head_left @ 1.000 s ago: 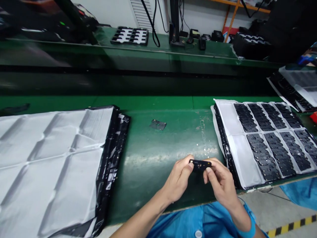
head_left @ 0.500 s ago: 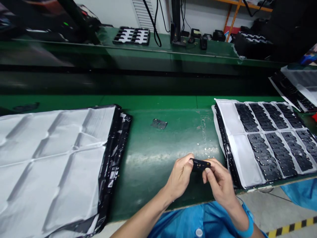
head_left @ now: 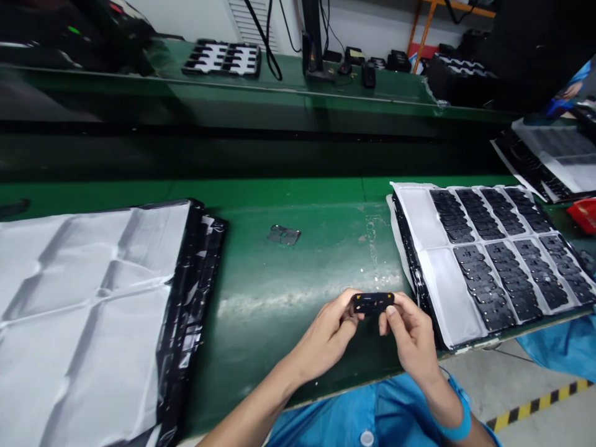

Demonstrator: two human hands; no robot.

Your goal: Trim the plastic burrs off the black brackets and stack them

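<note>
Between my two hands is a small flat black plastic part [head_left: 373,303] with small gold-coloured spots, held up just above the green table. My left hand [head_left: 336,323] pinches its left end, and the fingers of my right hand [head_left: 408,326] are closed on its right end. Right of my hands lies a white-lined tray [head_left: 449,292] with rows of similar black parts [head_left: 484,285] in its compartments. Another thin dark part [head_left: 284,234] rests by itself on the table, farther back and to the left of my hands.
A stack of black trays topped by a white sheet [head_left: 116,347] fills the left side. Behind the green table [head_left: 261,347] runs a dark channel [head_left: 233,152], then a shelf holding a tray [head_left: 222,59] and small black devices. More trays [head_left: 554,155] and a red object [head_left: 584,214] are at the right.
The black part has turned in my fingers, so it now lies more level and shows more of its face. My view has shifted slightly to the right.
</note>
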